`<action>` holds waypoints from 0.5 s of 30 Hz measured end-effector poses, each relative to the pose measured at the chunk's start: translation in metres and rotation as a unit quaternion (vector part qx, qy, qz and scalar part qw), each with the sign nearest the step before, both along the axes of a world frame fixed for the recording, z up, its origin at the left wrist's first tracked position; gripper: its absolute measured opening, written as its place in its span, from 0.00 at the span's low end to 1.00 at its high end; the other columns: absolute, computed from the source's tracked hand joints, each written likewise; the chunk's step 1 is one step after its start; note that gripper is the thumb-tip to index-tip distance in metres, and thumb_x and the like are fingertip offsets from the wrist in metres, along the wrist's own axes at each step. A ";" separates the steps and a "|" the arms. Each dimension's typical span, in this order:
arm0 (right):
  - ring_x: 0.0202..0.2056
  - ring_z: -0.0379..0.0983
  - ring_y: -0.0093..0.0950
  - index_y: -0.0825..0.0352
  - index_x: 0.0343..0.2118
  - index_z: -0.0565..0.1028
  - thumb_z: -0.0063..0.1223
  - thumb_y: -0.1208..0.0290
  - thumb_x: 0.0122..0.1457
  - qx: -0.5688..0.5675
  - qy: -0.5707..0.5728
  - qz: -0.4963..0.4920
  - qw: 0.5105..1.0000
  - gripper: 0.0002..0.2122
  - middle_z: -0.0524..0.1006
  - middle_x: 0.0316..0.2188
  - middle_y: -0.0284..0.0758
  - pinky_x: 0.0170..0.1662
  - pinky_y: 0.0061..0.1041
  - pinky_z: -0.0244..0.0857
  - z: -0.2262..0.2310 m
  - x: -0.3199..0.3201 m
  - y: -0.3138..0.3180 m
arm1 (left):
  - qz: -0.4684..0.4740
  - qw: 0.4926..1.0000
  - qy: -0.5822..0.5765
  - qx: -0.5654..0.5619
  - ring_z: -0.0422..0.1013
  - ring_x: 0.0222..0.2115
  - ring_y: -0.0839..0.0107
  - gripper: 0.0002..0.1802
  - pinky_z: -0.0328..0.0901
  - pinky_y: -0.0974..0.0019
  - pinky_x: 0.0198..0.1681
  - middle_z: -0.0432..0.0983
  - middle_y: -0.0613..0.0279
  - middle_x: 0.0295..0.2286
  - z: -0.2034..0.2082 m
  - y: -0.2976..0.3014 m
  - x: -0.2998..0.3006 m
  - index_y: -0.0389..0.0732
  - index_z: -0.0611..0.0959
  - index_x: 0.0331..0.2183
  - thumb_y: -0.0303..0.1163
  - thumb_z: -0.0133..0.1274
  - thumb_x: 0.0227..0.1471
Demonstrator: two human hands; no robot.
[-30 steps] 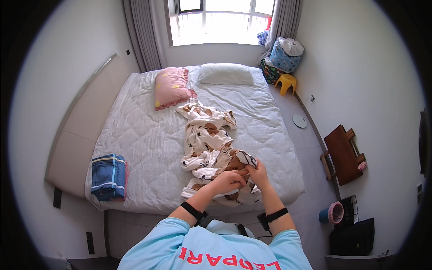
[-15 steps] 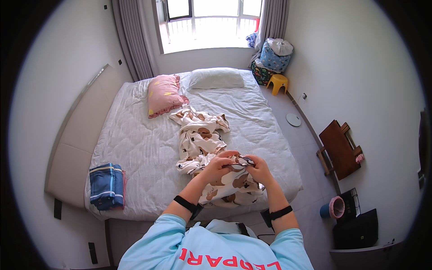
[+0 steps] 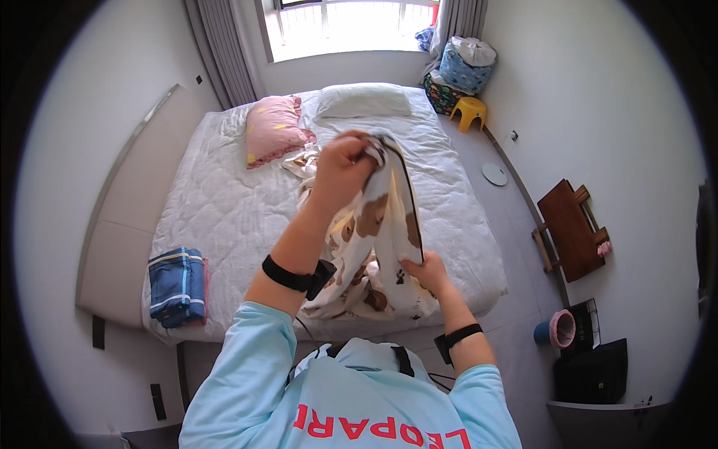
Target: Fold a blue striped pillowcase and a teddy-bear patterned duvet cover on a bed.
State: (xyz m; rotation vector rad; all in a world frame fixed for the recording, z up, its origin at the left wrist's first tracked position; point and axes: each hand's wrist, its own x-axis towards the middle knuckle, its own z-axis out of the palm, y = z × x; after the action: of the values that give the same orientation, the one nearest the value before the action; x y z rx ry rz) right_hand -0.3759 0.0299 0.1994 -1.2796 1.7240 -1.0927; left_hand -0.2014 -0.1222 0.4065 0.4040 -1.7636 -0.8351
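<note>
A white pajama top (image 3: 400,247) with brown bear shapes, paw prints and dark piping hangs lifted above the near side of the bed. My left hand (image 3: 344,172) is raised and closed around its upper part, by the collar-like edge. Lower and to the right, my right hand (image 3: 429,273) pinches the piped front edge. Lower folds of the cloth rest on the bed near its front edge. More cloth of the same pattern (image 3: 304,162) lies beyond my left forearm, mostly hidden by it.
The bed (image 3: 224,217) has a pink frilled pillow (image 3: 273,135), a white pillow (image 3: 366,101) and folded blue plaid cloth (image 3: 177,288). Right of it are a yellow stool (image 3: 469,112), a round white scale (image 3: 494,174), a brown folding table (image 3: 572,228) and a bin (image 3: 555,330).
My left hand has risen, lifting the bunched pajama top so it hangs stretched out. My right hand has slid lower along its edge. The view has tilted downward slightly.
</note>
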 end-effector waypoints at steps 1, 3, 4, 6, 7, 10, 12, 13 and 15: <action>0.27 0.73 0.29 0.68 0.29 0.75 0.55 0.62 0.46 0.074 0.055 -0.001 0.996 0.13 0.76 0.23 0.40 0.31 0.27 0.65 -0.006 0.005 0.001 | 0.039 0.999 0.020 -0.003 0.67 0.23 0.76 0.04 0.62 0.74 0.25 0.68 0.63 0.20 0.017 -0.005 0.012 0.31 0.77 0.23 0.20 0.50 0.37; 0.30 0.72 0.38 0.66 0.29 0.75 0.53 0.58 0.45 0.094 0.165 0.007 0.982 0.14 0.75 0.26 0.44 0.32 0.32 0.65 -0.044 0.001 0.004 | 0.054 0.986 0.132 0.090 0.65 0.22 0.81 0.03 0.60 0.77 0.23 0.70 0.67 0.22 0.048 -0.009 0.027 0.35 0.77 0.24 0.20 0.48 0.42; 0.31 0.70 0.44 0.62 0.32 0.76 0.51 0.57 0.45 0.114 0.210 0.040 0.970 0.15 0.75 0.27 0.45 0.33 0.37 0.64 -0.056 0.005 0.003 | 0.072 0.971 0.195 0.116 0.64 0.21 0.82 0.04 0.59 0.77 0.23 0.71 0.68 0.22 0.064 -0.014 0.047 0.37 0.77 0.25 0.21 0.47 0.45; 0.35 0.70 0.43 0.62 0.33 0.75 0.49 0.60 0.46 0.140 0.272 0.049 0.951 0.14 0.75 0.31 0.43 0.36 0.39 0.64 -0.079 0.010 0.006 | 0.125 0.938 0.307 0.100 0.65 0.21 0.81 0.05 0.60 0.77 0.22 0.71 0.67 0.23 0.087 -0.033 0.088 0.37 0.77 0.26 0.22 0.46 0.48; 0.36 0.69 0.43 0.61 0.33 0.74 0.48 0.60 0.47 0.156 0.291 0.050 0.943 0.13 0.75 0.32 0.42 0.37 0.40 0.64 -0.091 0.005 0.008 | 0.160 0.919 0.355 0.062 0.66 0.21 0.79 0.05 0.61 0.76 0.23 0.71 0.66 0.22 0.092 -0.043 0.107 0.36 0.77 0.25 0.23 0.45 0.49; 0.34 0.71 0.44 0.59 0.34 0.73 0.45 0.62 0.50 0.093 0.324 -0.142 0.931 0.11 0.75 0.30 0.41 0.37 0.40 0.64 -0.108 -0.037 0.007 | 0.229 0.879 0.414 0.055 0.70 0.25 0.72 0.07 0.66 0.72 0.29 0.73 0.60 0.25 0.085 -0.056 0.158 0.29 0.76 0.25 0.22 0.45 0.49; 0.34 0.71 0.44 0.63 0.33 0.73 0.41 0.62 0.55 0.080 0.361 -0.248 0.896 0.12 0.75 0.31 0.44 0.36 0.40 0.64 -0.095 -0.112 0.002 | 0.260 0.852 0.444 0.097 0.70 0.26 0.72 0.07 0.66 0.72 0.29 0.73 0.60 0.25 0.061 -0.073 0.174 0.29 0.76 0.27 0.23 0.45 0.49; 0.33 0.71 0.43 0.64 0.33 0.73 0.41 0.63 0.56 -0.037 0.301 -0.345 0.888 0.11 0.75 0.31 0.44 0.36 0.38 0.63 -0.061 -0.125 -0.007 | 0.284 0.842 0.447 0.102 0.70 0.26 0.72 0.07 0.66 0.72 0.29 0.73 0.60 0.26 0.046 -0.077 0.191 0.29 0.76 0.27 0.23 0.46 0.49; 0.34 0.71 0.38 0.65 0.33 0.72 0.45 0.64 0.54 -0.226 0.290 -0.452 0.813 0.10 0.75 0.32 0.42 0.36 0.33 0.64 0.025 -0.148 -0.008 | 0.318 0.826 0.452 0.112 0.70 0.26 0.72 0.06 0.66 0.72 0.29 0.73 0.60 0.26 0.024 -0.074 0.204 0.30 0.76 0.27 0.23 0.46 0.49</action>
State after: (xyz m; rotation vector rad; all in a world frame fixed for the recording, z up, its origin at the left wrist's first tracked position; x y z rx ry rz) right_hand -0.5242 0.0219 0.2245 -1.1079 2.8169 -1.8661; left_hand 0.0024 -0.1966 0.4306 0.5809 -0.5723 -0.5795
